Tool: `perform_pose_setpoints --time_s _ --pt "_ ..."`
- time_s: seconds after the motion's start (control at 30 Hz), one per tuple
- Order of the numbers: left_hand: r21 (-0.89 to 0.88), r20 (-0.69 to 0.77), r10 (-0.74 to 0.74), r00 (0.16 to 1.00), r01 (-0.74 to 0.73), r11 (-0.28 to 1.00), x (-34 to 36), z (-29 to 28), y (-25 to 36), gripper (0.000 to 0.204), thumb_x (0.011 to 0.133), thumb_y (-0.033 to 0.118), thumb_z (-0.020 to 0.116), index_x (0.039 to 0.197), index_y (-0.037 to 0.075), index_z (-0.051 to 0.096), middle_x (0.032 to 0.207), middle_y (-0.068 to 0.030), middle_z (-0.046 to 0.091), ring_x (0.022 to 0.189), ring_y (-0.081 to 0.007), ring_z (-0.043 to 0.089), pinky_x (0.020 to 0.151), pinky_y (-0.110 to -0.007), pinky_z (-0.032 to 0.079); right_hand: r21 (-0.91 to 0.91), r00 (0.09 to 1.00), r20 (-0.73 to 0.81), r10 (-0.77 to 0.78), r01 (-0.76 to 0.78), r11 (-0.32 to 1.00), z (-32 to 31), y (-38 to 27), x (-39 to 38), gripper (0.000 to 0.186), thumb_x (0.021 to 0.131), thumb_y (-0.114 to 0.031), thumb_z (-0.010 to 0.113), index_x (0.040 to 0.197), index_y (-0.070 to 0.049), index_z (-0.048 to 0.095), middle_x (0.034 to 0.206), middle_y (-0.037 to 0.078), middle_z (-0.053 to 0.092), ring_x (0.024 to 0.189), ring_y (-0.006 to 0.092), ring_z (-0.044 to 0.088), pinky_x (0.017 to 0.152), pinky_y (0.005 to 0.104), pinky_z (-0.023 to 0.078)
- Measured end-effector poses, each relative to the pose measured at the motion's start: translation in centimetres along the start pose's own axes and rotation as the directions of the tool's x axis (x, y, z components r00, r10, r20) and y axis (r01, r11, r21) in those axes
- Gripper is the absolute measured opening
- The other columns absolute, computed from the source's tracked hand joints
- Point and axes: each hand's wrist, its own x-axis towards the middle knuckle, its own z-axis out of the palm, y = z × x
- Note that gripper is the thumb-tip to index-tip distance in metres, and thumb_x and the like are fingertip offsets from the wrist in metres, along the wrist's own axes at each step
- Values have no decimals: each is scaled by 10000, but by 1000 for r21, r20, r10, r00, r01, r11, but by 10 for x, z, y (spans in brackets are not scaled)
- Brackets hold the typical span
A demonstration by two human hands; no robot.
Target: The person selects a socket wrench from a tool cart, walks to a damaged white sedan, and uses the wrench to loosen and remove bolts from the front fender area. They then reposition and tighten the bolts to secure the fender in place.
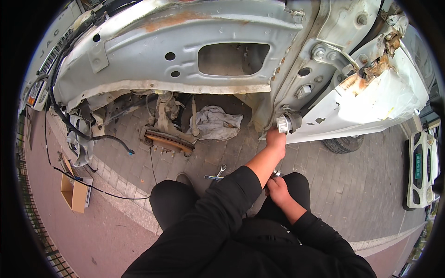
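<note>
My left hand (pixel 276 140) reaches up to the gap between the grey car body (pixel 227 85) and the white door (pixel 366 109). It is at the lower side of a white ribbed round connector (pixel 283 124) with a dark rubber sleeve (pixel 295 119); its fingers are hidden there. Over my right thigh, my right hand (pixel 279 191) is closed round a shiny metal tool with a round head, which looks like a ratchet (pixel 276 173). Above the connector, a door hinge (pixel 324 53) joins door and pillar.
On the paving between my knees lie a wrench (pixel 223 168) and a blue-handled tool (pixel 213 177). Behind them are a brake disc (pixel 169 141) and a dirty cloth (pixel 215 123). A black cable (pixel 99 186) hangs at left near a cardboard box (pixel 74 192). A tyre (pixel 343 144) lies beneath the door.
</note>
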Motion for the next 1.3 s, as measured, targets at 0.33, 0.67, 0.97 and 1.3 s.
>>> perform_pose_setpoints --time_s 0.33,0.67,0.97,1.3 --pt "-44 99 68 993 -64 997 6 -7 -10 306 1089 272 610 1205 14 726 1131 -92 731 1019 -189 609 919 -380 485 -35 998 5 57 -57 998 3 6 7 300 1092 -141 503 1183 36 727 814 69 700 631 167 675 607 344 557" --pt "0 79 28 997 -28 1000 13 -11 -13 358 1092 261 539 1239 -11 720 1192 -137 743 1074 -223 634 956 -397 481 38 999 -18 33 -32 999 4 9 14 286 1091 -155 518 1075 53 715 793 75 692 633 172 663 616 352 549" --pt "-2 117 74 990 -74 997 14 -10 -20 385 1078 303 565 1212 -28 708 1158 -161 748 1051 -250 657 929 -412 509 34 999 -22 48 -47 998 9 10 15 306 1111 -187 519 990 35 691 739 65 661 631 169 637 611 344 527" --pt "247 106 270 957 -288 925 -11 -53 2 254 1015 194 620 1150 -19 654 948 -133 716 858 -263 671 796 -416 535 -76 1000 16 -16 18 997 2 -8 3 269 1106 -188 545 1019 1 715 801 35 658 658 152 627 631 344 525"
